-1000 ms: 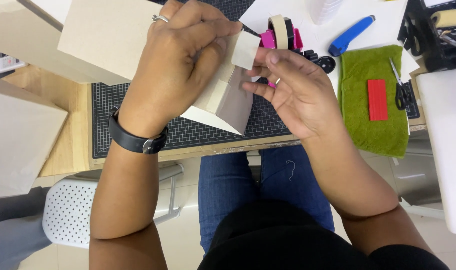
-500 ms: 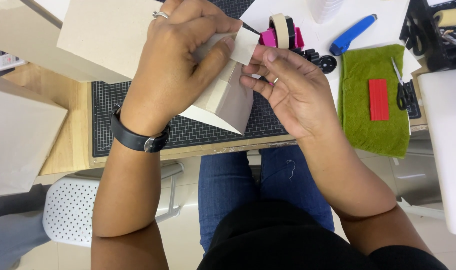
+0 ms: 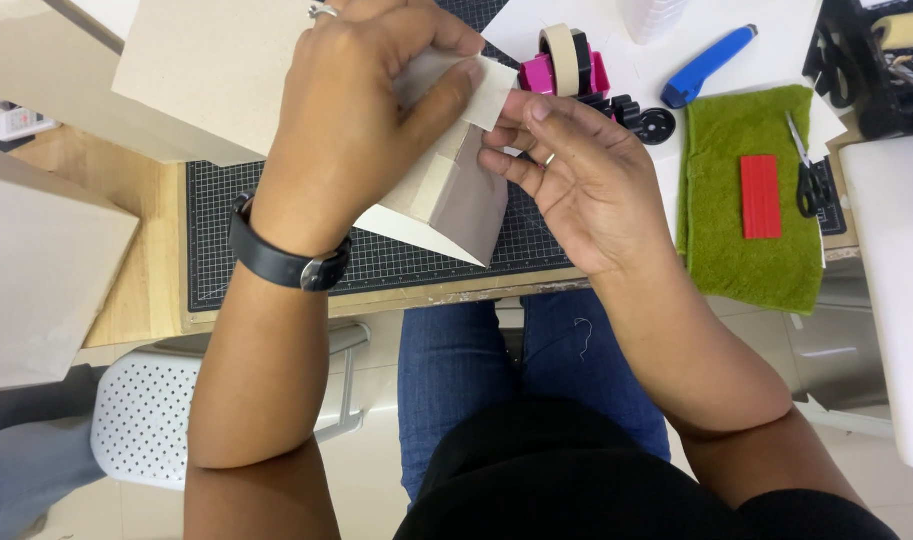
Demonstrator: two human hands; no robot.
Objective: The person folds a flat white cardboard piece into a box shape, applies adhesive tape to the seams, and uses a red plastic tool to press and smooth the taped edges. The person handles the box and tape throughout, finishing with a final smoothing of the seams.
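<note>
My left hand [image 3: 362, 120] grips a small folded cardboard piece [image 3: 447, 205] with a pointed lower corner, held above a dark gridded cutting mat [image 3: 227, 230]. A strip of beige masking tape [image 3: 482, 85] runs over the top of the piece, pinched under my left thumb. My right hand [image 3: 577, 175] holds the right side of the piece, its fingertips on the tape's end. A black watch is on my left wrist.
A pink tape dispenser with a masking tape roll [image 3: 567, 65] stands behind my hands. A blue utility knife [image 3: 712, 65], a green towel [image 3: 752, 240] with a red block [image 3: 761, 196], and scissors [image 3: 805, 170] lie right. Large cardboard sheets [image 3: 207, 70] cover the left. A white perforated stool [image 3: 142, 415] sits below.
The tape strip has been drawn further over the top of the cardboard piece. My hands have shifted only slightly.
</note>
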